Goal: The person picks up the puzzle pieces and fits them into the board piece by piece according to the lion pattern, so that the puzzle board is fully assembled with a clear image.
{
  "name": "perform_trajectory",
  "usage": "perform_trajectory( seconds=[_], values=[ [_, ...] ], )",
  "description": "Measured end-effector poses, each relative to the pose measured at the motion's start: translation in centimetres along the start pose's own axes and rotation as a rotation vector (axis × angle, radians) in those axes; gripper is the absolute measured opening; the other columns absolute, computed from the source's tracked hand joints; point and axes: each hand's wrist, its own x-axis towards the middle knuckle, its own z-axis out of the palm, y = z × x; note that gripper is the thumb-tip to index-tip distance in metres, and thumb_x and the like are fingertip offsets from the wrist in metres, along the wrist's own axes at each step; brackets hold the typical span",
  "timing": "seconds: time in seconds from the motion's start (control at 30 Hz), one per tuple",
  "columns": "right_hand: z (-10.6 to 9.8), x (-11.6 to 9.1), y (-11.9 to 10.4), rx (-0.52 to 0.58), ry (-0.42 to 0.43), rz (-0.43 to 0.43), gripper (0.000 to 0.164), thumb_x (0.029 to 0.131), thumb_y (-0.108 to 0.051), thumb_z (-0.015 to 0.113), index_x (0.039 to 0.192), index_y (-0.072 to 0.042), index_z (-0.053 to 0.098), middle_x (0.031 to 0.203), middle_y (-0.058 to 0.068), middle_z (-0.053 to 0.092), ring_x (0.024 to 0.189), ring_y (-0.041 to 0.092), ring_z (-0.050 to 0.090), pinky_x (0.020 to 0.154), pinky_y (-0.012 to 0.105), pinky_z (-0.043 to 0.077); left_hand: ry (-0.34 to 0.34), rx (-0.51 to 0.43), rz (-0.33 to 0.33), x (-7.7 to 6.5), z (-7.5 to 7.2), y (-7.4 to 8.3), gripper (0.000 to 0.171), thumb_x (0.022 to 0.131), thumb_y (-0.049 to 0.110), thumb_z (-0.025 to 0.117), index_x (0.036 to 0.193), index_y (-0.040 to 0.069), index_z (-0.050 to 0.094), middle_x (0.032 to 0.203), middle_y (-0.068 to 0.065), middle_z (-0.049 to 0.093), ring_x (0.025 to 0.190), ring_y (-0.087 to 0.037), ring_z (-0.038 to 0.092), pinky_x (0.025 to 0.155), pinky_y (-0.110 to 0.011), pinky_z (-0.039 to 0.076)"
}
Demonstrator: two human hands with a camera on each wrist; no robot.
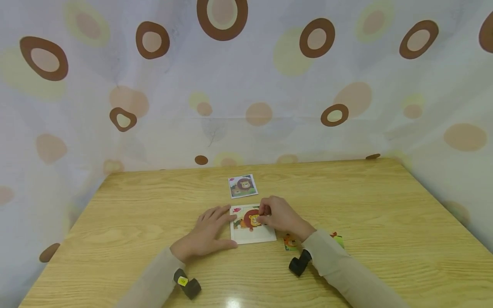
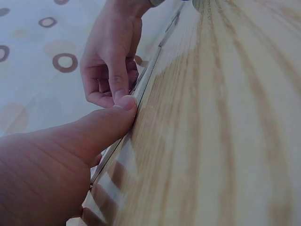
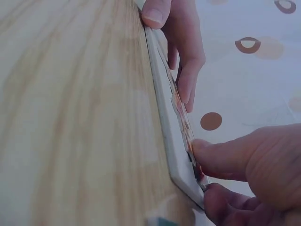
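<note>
A white puzzle board [image 1: 254,236] lies on the wooden table, its upper part covered by joined pieces with a lion picture [image 1: 252,218] and its lower part bare white. My left hand [image 1: 209,231] rests at the board's left side with fingers spread, thumb at the lower left corner and fingertips on the left edge. Over the upper right of the picture, my right hand [image 1: 283,216] pinches a puzzle piece [image 3: 197,168] between thumb and curled fingers, low against the board. The fingers hide most of that piece.
Behind the board lies a small card [image 1: 243,186] with the same lion picture. Loose puzzle pieces [image 1: 289,242] lie right of the board, partly under my right forearm, with another colourful piece [image 1: 339,240] beyond the sleeve. A patterned curtain [image 1: 246,85] stands behind the table.
</note>
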Motion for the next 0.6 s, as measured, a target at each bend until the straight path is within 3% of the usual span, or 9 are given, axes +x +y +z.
perform_trajectory(
  seconds=[0.2,0.4,0.6],
  values=[
    [0.1,-0.1,-0.5,-0.162,0.032,-0.060,0.022,0.084,-0.014,0.075,0.067,-0.014,0.061,0.069,-0.002,0.052,0.062,0.010,0.043,0.056,0.022,0.036,-0.007,-0.013,-0.005,-0.2,-0.1,0.1,0.069,0.087,0.050,0.066,0.142,0.013,0.046,0.157,-0.014,0.026,0.143,-0.044,0.019,0.109,-0.066,0.016],
    [-0.1,-0.5,-1.5,-0.303,-0.001,-0.088,0.031,0.086,-0.018,0.073,0.062,-0.016,0.053,0.068,-0.003,0.044,0.061,0.011,0.038,0.054,0.022,0.030,-0.004,-0.029,-0.006,-0.2,-0.2,0.2,0.069,0.087,0.047,0.067,0.142,0.012,0.047,0.157,-0.015,0.026,0.142,-0.044,0.019,0.109,-0.066,0.015],
    [-0.2,-0.6,-1.5,-0.261,0.010,-0.084,0.030,0.085,-0.018,0.074,0.063,-0.015,0.054,0.068,-0.003,0.044,0.061,0.011,0.039,0.054,0.022,0.031,0.000,-0.021,0.001,-0.2,-0.2,0.2,0.069,0.087,0.047,0.066,0.142,0.012,0.047,0.157,-0.015,0.026,0.142,-0.045,0.019,0.109,-0.067,0.016]
  ],
)
